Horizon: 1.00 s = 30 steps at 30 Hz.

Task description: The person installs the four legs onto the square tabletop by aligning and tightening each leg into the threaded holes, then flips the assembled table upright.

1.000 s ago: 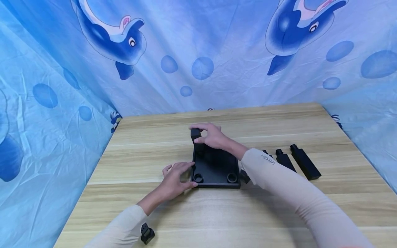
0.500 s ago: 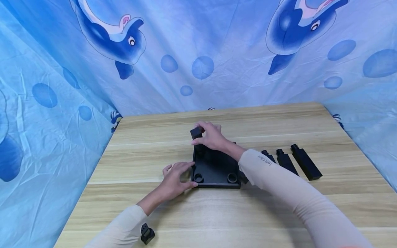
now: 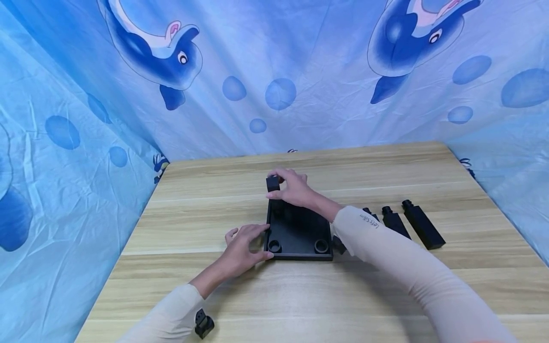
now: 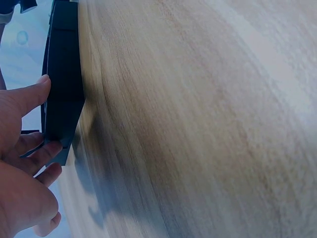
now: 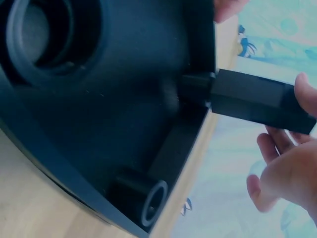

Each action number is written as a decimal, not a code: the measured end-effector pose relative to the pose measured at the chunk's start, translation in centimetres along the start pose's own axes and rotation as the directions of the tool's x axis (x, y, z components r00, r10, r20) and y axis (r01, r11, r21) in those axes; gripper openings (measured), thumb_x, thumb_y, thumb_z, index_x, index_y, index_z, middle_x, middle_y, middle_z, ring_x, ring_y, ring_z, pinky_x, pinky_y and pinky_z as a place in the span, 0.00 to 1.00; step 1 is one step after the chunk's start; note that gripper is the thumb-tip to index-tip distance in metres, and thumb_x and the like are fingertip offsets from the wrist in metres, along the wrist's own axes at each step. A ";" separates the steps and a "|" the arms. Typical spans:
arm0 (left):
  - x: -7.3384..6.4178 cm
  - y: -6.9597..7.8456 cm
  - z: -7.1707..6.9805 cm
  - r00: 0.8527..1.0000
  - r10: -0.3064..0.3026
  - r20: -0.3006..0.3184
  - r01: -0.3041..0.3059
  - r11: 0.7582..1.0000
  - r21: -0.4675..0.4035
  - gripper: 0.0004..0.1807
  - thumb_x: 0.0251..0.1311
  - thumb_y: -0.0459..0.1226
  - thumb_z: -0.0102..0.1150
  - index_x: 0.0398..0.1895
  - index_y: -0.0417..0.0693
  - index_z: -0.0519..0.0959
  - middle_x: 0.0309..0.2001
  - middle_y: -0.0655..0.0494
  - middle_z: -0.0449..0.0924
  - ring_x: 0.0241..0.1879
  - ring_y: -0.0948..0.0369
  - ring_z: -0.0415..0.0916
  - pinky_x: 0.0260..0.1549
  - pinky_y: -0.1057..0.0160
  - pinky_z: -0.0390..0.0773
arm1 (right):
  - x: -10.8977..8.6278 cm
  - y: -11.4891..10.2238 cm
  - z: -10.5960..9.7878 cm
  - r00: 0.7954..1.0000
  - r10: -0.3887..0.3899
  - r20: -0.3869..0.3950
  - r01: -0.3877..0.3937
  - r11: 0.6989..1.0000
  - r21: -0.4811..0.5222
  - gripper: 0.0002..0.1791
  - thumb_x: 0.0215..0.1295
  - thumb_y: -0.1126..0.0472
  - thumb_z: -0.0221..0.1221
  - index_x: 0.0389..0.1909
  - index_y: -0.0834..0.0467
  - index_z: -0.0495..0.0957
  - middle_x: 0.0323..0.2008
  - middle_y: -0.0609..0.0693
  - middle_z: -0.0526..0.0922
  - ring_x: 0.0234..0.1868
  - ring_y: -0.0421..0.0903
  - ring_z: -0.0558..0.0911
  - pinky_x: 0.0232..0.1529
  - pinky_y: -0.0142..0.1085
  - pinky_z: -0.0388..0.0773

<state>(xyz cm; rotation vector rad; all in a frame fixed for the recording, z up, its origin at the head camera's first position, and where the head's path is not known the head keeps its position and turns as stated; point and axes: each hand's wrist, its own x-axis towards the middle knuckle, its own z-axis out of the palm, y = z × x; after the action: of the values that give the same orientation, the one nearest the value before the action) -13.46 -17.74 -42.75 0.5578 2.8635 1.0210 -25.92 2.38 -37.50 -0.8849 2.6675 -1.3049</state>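
A black square-sided table leg (image 3: 273,185) stands at the far left corner of a black rimmed tabletop panel (image 3: 298,231), which lies with its hollow side up. Thumb and fingers of my right hand (image 3: 296,189) grip this leg near its upper end. In the right wrist view the leg's lower end meets the corner socket, though how deep it sits is hard to tell. Round sockets (image 3: 274,246) show at the panel's near corners. My left hand (image 3: 242,250) holds the panel's near left corner, thumb on the front edge and fingers along the left side.
Three similar black legs with necked ends lie right of the panel; the outermost leg (image 3: 422,225) shows whole, the others are partly behind the right sleeve (image 3: 386,247). A small black object (image 3: 203,324) is beside the left sleeve. Patterned blue cloth (image 3: 279,95) surrounds the wooden table.
My right fingers have shifted their grip on the leg, and its top has turned and moved slightly right. The left hand and the panel have stayed in place.
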 end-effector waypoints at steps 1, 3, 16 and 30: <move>0.0 0.0 0.0 1.000 -0.001 0.000 0.001 1.000 -0.001 0.38 0.50 0.45 0.73 0.66 0.49 0.71 0.62 0.54 0.72 0.65 0.55 0.62 0.60 0.42 0.40 | 0.0 -0.1 -0.3 1.000 -0.009 0.025 0.009 1.000 0.008 0.29 0.62 0.55 0.65 0.63 0.54 0.71 0.53 0.52 0.78 0.55 0.52 0.73 0.57 0.56 0.50; 0.0 0.0 0.0 1.000 -0.004 0.002 0.004 1.000 -0.002 0.38 0.50 0.45 0.73 0.66 0.49 0.71 0.62 0.54 0.72 0.65 0.55 0.62 0.61 0.42 0.39 | 0.0 -0.3 -0.9 0.996 -0.027 0.079 0.025 0.999 0.025 0.30 0.65 0.57 0.62 0.67 0.53 0.68 0.60 0.51 0.75 0.59 0.50 0.71 0.60 0.58 0.48; 0.0 -0.1 0.0 1.000 0.004 -0.003 -0.004 1.000 -0.005 0.38 0.49 0.45 0.73 0.66 0.49 0.71 0.61 0.54 0.72 0.65 0.55 0.62 0.60 0.41 0.39 | 0.2 -0.3 -1.9 0.988 -0.036 0.152 0.038 0.999 -0.011 0.21 0.67 0.57 0.59 0.61 0.48 0.75 0.59 0.46 0.77 0.64 0.48 0.69 0.62 0.55 0.45; -0.1 -0.1 0.0 1.000 -0.001 0.005 0.002 1.000 -0.013 0.38 0.50 0.46 0.72 0.66 0.49 0.71 0.62 0.56 0.72 0.65 0.55 0.62 0.60 0.41 0.38 | 0.1 -0.7 -0.9 1.000 -0.005 0.004 0.005 0.998 -0.060 0.19 0.55 0.50 0.70 0.39 0.56 0.73 0.37 0.48 0.78 0.46 0.49 0.75 0.54 0.53 0.51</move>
<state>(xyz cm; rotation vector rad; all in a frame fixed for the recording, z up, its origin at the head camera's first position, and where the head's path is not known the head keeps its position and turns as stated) -13.39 -17.81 -42.86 0.5564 2.8502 1.0362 -25.98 2.63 -36.42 -0.8997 2.7168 -1.2294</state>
